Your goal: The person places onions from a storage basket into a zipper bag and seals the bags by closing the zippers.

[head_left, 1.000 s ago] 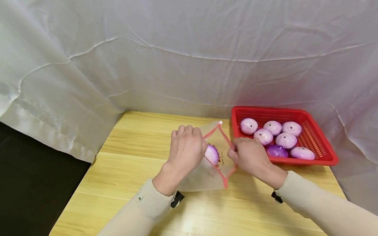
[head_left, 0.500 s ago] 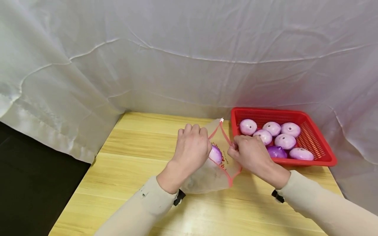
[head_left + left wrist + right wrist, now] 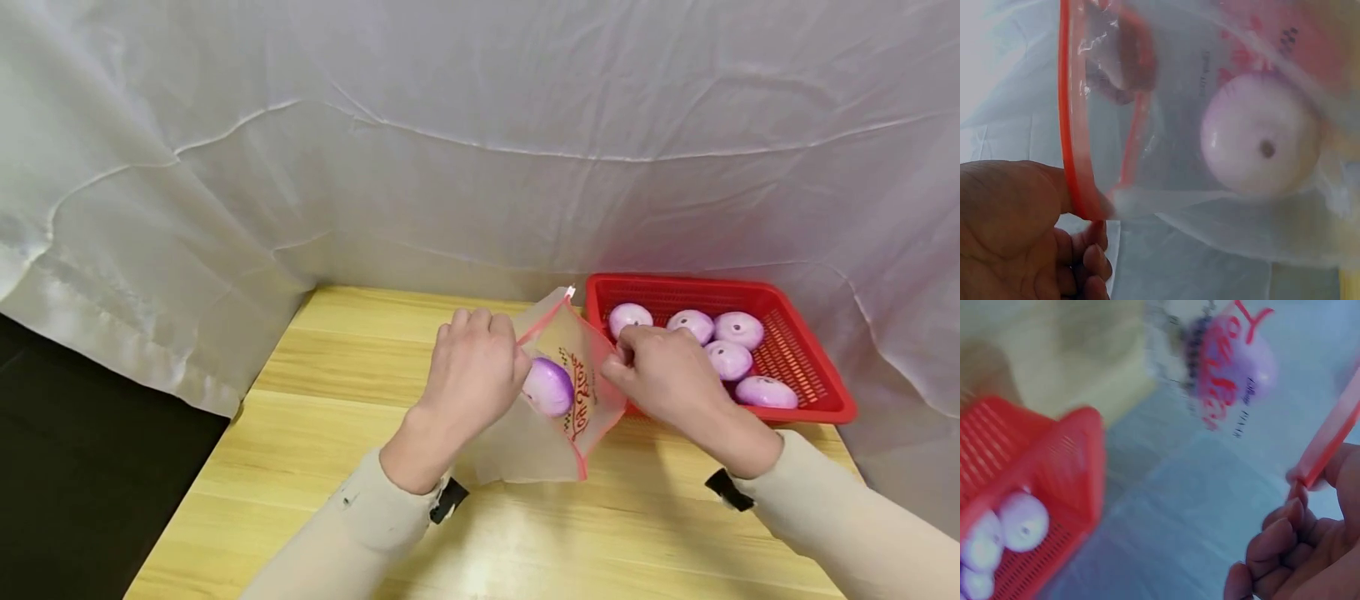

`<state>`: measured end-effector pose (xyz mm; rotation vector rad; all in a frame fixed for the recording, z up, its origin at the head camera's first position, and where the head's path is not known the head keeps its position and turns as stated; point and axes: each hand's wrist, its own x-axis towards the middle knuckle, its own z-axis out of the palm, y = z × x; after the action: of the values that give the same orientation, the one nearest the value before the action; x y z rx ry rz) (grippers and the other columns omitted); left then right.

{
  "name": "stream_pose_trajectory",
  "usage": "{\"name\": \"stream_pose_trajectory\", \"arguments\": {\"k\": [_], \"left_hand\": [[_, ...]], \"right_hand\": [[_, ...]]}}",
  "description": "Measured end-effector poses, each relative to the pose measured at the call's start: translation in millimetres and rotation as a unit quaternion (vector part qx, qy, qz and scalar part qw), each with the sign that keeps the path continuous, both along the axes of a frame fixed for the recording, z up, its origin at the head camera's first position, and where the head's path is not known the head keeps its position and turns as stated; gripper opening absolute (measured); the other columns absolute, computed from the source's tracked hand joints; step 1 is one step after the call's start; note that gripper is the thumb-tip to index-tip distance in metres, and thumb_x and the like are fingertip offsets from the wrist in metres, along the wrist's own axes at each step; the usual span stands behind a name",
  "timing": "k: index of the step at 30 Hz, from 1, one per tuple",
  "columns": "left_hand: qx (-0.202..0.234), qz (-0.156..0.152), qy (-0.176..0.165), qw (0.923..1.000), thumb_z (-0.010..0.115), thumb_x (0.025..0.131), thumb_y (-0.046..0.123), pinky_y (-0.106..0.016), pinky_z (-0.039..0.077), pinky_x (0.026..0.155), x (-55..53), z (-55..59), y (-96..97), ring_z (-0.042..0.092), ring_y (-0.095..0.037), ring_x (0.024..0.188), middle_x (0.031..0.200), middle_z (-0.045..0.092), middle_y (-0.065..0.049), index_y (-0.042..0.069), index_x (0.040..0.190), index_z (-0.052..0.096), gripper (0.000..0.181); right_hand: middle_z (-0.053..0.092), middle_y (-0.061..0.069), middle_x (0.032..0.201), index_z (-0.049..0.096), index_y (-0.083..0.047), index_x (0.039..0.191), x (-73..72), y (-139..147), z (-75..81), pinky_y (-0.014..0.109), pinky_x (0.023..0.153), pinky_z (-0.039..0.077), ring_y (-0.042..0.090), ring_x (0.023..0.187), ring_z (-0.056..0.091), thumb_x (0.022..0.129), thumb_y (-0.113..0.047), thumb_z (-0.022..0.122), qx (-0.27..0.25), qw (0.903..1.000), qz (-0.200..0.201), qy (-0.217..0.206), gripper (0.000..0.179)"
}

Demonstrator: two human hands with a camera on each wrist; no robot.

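A clear zip bag (image 3: 517, 450) with a pink-red rim and red printing gapes between my two hands. Inside it lies one purple-and-white onion (image 3: 550, 388), seen through the plastic in the left wrist view as a pale onion (image 3: 1260, 134). My left hand (image 3: 476, 371) pinches the near-left side of the rim between thumb and fingers. On the opposite side, my right hand (image 3: 675, 379) pinches the rim (image 3: 1329, 437) with thumb and forefinger. That hand is beside the basket and hides part of its contents in the head view.
A red plastic basket (image 3: 817, 358) stands at the right back of the wooden table (image 3: 352, 367), holding several onions (image 3: 738, 330). Pale cloth (image 3: 450, 200) hangs behind and at both sides. The table's left edge borders a dark area (image 3: 90, 467).
My right hand has moved right and pulled the rim outward, so the bag's mouth is wider. More of the onion and the red printing shows now.
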<state>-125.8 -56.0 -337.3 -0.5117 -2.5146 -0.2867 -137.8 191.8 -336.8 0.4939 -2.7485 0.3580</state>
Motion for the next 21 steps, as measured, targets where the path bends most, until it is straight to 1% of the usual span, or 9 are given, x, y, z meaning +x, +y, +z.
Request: {"name": "stream_pose_trajectory", "arguments": {"k": [2,4,6,8,10,12,15,18,21], "left_hand": [[0.007,0.017,-0.024,0.9995,0.065,0.089,0.016,-0.037,0.040,0.058,-0.6,2.9,-1.0,0.052,-0.028,0.069,0.071,0.054,-0.006,0.010,0.071,0.054,0.022],[0.009,0.042,-0.050,0.9978,0.064,0.089,0.016,-0.040,0.043,0.060,-2.0,4.3,-2.6,0.054,-0.030,0.072,0.073,0.057,-0.008,0.009,0.073,0.057,0.019],[0.004,0.059,-0.069,0.9959,0.064,0.089,0.015,-0.041,0.045,0.061,-3.6,4.4,-3.7,0.056,-0.032,0.074,0.075,0.058,-0.009,0.008,0.074,0.058,0.018],[-0.007,0.060,-0.075,0.9953,0.064,0.090,0.014,-0.040,0.044,0.061,-4.4,3.5,-4.7,0.056,-0.031,0.074,0.076,0.059,-0.009,0.007,0.075,0.059,0.017],[-0.016,0.045,-0.068,0.9965,0.066,0.089,0.012,-0.038,0.043,0.059,-4.9,2.3,-4.2,0.055,-0.030,0.073,0.076,0.059,-0.009,0.006,0.077,0.060,0.014],[-0.025,0.020,-0.058,0.9978,0.067,0.088,0.008,-0.036,0.041,0.057,-6.0,0.7,-3.0,0.054,-0.029,0.073,0.076,0.058,-0.009,0.005,0.079,0.060,0.012],[-0.022,-0.019,-0.040,0.9988,0.070,0.087,0.004,-0.035,0.040,0.060,-10.3,-0.7,-1.9,0.052,-0.027,0.077,0.082,0.059,-0.008,0.005,0.086,0.063,0.006],[-0.019,-0.051,-0.016,0.9984,0.072,0.091,0.009,-0.036,0.044,0.066,-18.5,-0.6,-0.6,0.053,-0.026,0.082,0.089,0.063,-0.007,0.008,0.095,0.069,0.005],[-0.023,-0.063,0.008,0.9977,0.073,0.095,0.018,-0.036,0.045,0.069,-27.8,-0.1,1.1,0.054,-0.025,0.085,0.091,0.065,-0.004,0.011,0.099,0.073,0.008]], "right_hand": [[0.042,-0.004,0.056,0.047,-0.019,0.066,1.0,3.2,9.9,0.036,0.052,0.032,0.021,0.056,0.042,0.078,-0.015,0.062,0.001,1.0000,-0.007,-0.005,0.020],[0.041,-0.003,0.056,0.047,-0.018,0.066,1.1,4.9,16.2,0.036,0.052,0.031,0.021,0.056,0.042,0.079,-0.015,0.063,0.003,0.9999,-0.010,-0.012,0.020],[0.041,-0.003,0.056,0.048,-0.018,0.067,0.2,4.5,17.8,0.036,0.052,0.032,0.021,0.056,0.042,0.080,-0.015,0.064,0.004,0.9997,-0.011,-0.021,0.021],[0.042,-0.003,0.056,0.048,-0.018,0.067,-1.8,1.0,15.1,0.037,0.056,0.034,0.021,0.055,0.043,0.082,-0.016,0.065,0.005,0.9996,-0.007,-0.027,0.022],[0.044,-0.003,0.057,0.049,-0.018,0.067,-4.2,-3.5,9.5,0.040,0.059,0.036,0.021,0.055,0.044,0.084,-0.016,0.065,0.006,0.9997,0.004,-0.024,0.023],[0.046,-0.003,0.058,0.051,-0.017,0.068,-6.2,-8.5,3.4,0.044,0.064,0.039,0.022,0.056,0.046,0.084,-0.016,0.066,0.004,0.9997,0.020,-0.014,0.022],[0.050,-0.003,0.061,0.055,-0.016,0.069,-8.6,-15.0,-2.9,0.049,0.070,0.042,0.023,0.059,0.049,0.085,-0.015,0.067,-0.005,0.9990,0.044,0.007,0.020],[0.056,-0.002,0.064,0.058,-0.015,0.072,-10.5,-19.1,-5.0,0.052,0.075,0.044,0.025,0.066,0.053,0.087,-0.013,0.070,-0.018,0.9976,0.063,0.025,0.019],[0.060,0.000,0.066,0.061,-0.014,0.074,-12.5,-20.8,-5.4,0.052,0.078,0.045,0.027,0.073,0.056,0.087,-0.012,0.072,-0.025,0.9964,0.072,0.037,0.017]]}}
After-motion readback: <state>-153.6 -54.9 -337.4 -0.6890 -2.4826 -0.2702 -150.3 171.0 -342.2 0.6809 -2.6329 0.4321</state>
